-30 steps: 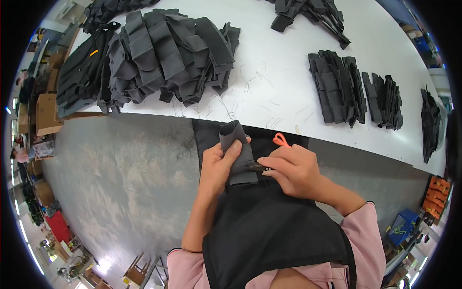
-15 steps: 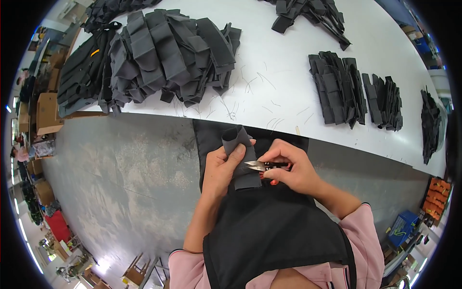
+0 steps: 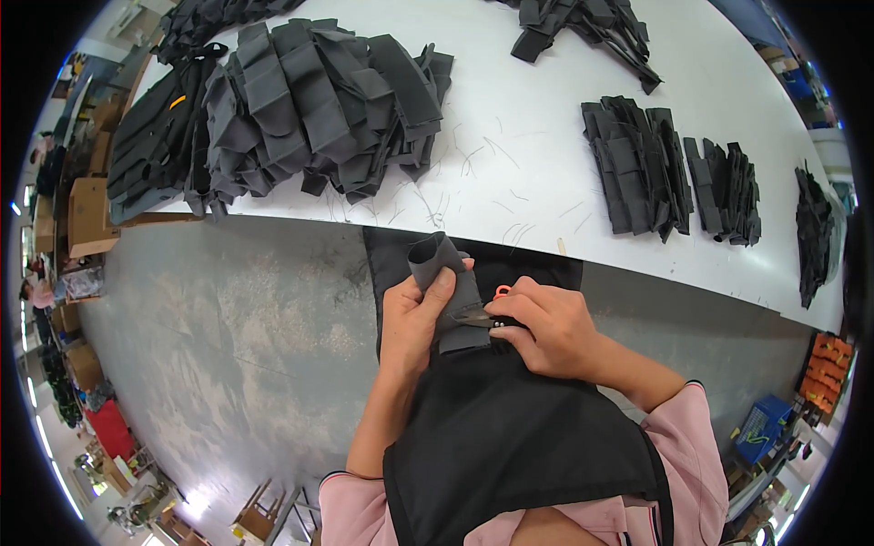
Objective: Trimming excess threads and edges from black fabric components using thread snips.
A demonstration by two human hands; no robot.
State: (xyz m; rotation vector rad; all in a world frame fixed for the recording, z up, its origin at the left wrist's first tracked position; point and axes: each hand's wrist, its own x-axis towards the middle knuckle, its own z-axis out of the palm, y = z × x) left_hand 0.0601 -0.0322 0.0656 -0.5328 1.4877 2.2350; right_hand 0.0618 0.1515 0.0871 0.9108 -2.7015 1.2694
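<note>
A dark grey fabric strip (image 3: 460, 296), its upper end curled into a loop, is pinched in my left hand (image 3: 417, 314) with the thumb lying across it. My right hand (image 3: 549, 329) is closed around a pair of thread snips (image 3: 475, 318) with pointed metal blades and an orange ring. The blades lie against the right side of the strip, below my left thumb. Fingers hide most of the snips' handle. Both hands are above my black apron (image 3: 519, 437), just short of the table's front edge.
On the white table (image 3: 510, 196) lie a large heap of dark grey fabric strips (image 3: 319, 109), a black bag (image 3: 159, 136) and smaller black bundles (image 3: 637, 168) at the right. Loose thread ends are scattered near the front edge. A blue crate (image 3: 763, 428) stands at the far right.
My right hand has turned the snips, bringing the blades lower and onto the strip; the orange ring now shows above the fingers. My left hand and the strip have shifted slightly left.
</note>
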